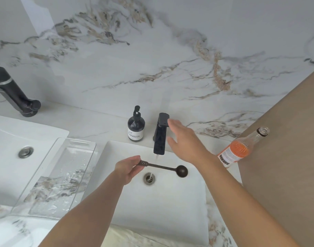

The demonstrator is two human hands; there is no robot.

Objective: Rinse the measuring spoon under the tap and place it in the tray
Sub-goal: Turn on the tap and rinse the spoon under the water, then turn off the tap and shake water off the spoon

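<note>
My left hand (pixel 128 168) pinches the flat end of a dark measuring spoon (pixel 170 169), held level over the white sink (pixel 170 207). Its round bowl points right, past the drain (pixel 149 178). A black tap (pixel 160 134) stands behind the sink and a thin stream of water falls from its spout, crossing the spoon's handle into the drain. My right hand (pixel 184 139) hovers open, fingers spread, just right of the tap's lever without gripping it. A clear glass tray (pixel 77 145) with water drops lies left of the sink.
A dark soap pump bottle (pixel 136 126) stands left of the tap. A glass bottle of orange liquid (pixel 240 148) leans at the sink's right, by a tan wall panel (pixel 286 157). A second sink (pixel 15 139) and second black tap (pixel 15 93) are at far left.
</note>
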